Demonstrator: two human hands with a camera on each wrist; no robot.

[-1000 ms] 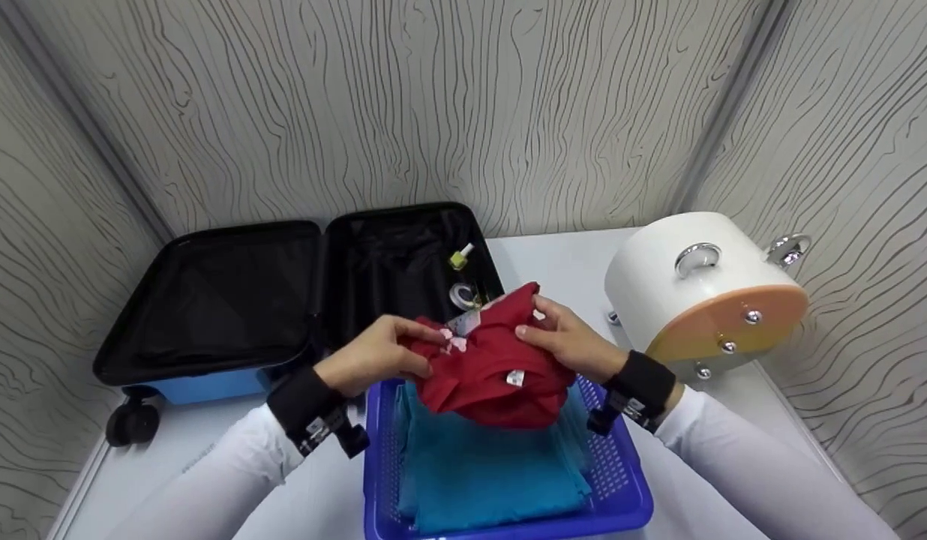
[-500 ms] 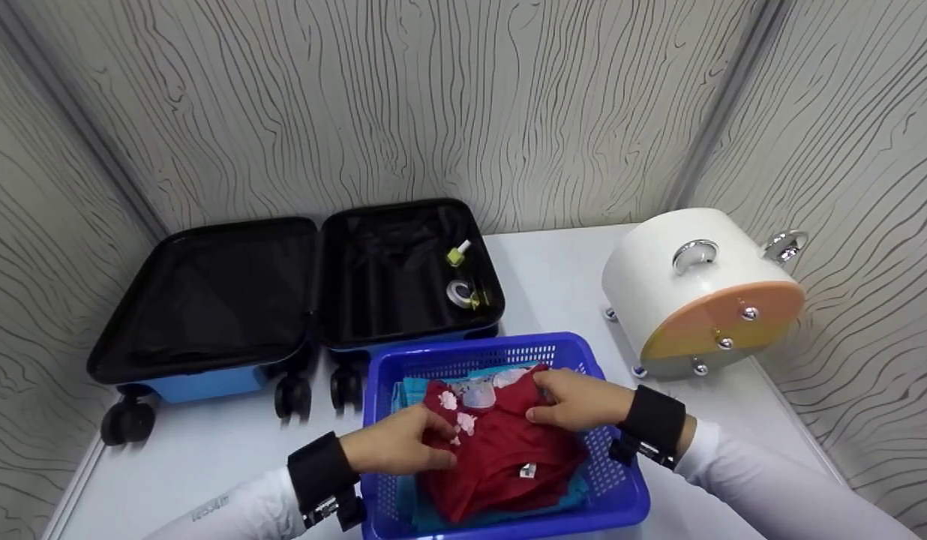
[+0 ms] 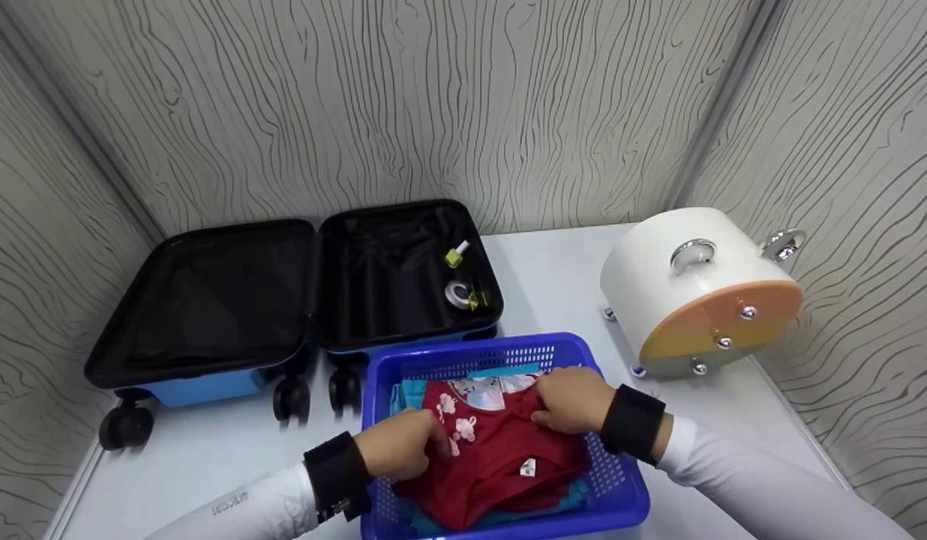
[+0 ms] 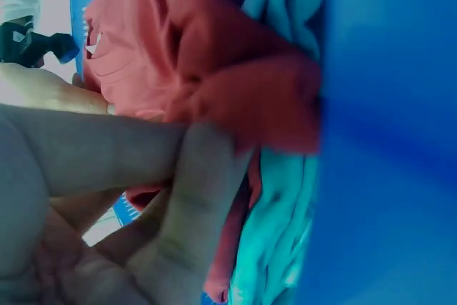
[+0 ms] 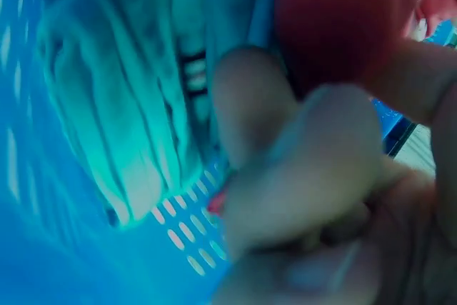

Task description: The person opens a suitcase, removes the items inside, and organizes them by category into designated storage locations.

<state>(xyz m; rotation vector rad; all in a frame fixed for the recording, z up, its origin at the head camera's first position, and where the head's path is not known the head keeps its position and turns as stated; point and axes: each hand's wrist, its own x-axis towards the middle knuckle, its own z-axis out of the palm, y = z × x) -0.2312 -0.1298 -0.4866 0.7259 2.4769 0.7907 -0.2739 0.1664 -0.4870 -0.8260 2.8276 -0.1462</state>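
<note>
A folded red top (image 3: 501, 450) with pale flower patches and a small white label lies in the blue plastic basket (image 3: 636, 487). Under it is folded teal cloth (image 3: 412, 394), which shows around its edges and in both wrist views. My left hand (image 3: 403, 444) pinches the red top's left edge between thumb and fingers, as the left wrist view (image 4: 207, 141) shows. At the upper right corner, my right hand (image 3: 576, 400) grips the red fabric with curled fingers. Part of the teal cloth is hidden beneath the top.
Behind the basket lies an opened suitcase (image 3: 208, 300) with black lining. Its right half holds a small yellow-green bottle (image 3: 456, 255) and a white roll (image 3: 458, 294). A white drum-shaped cabinet (image 3: 666, 255) with coloured drawers stands at the right.
Both hands have lowered the red top from above the basket onto the teal cloth. Since half a second ago, the hands have shifted slightly and the top lies more spread out.
</note>
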